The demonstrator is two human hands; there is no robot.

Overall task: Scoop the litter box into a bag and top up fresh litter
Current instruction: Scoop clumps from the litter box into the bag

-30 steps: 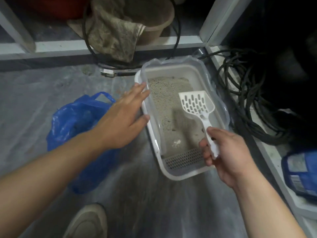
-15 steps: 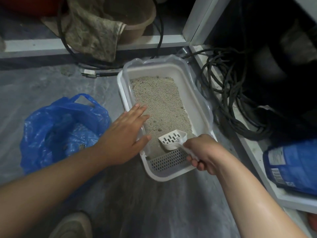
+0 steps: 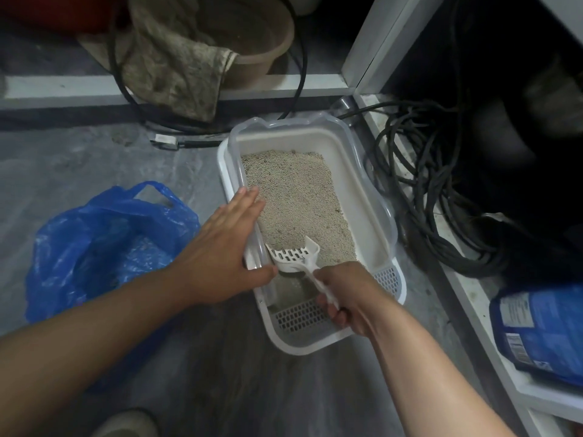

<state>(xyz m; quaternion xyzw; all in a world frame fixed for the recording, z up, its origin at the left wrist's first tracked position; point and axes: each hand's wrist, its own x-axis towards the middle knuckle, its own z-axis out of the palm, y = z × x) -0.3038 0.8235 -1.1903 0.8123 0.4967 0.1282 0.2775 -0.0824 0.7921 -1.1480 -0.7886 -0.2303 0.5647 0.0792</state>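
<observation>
Centre of the frame, on the grey floor: one white litter box with a clear raised rim, long side running from lower centre toward upper centre. Grey-beige litter fills the far and middle part; the near end shows a bare patch of base and a slotted grille.

Left hand: laid flat on the box's left rim, palm down, fingers straight and close together, pointing toward the upper right, thumb spread off to the right and touching the scoop's near edge. It grips nothing.

Right hand: over the near end of the box, fingers curled tight round the handle of a white slotted scoop. Scoop head lies low in the litter just right of the left rim, tilted, slots facing up; whether it carries any litter cannot be told.

Left of the box, near but apart: one blue plastic bag, mouth open, handle loop standing at its top.

Lower right edge: one blue sack with printed labels, lying on a low white ledge.

Right of the box: a heap of black cables, coiled loosely.

Upper centre, behind a white sill: a tan basin with a stained cloth draped over its left side.

Bottom left edge: the toe of a shoe.
</observation>
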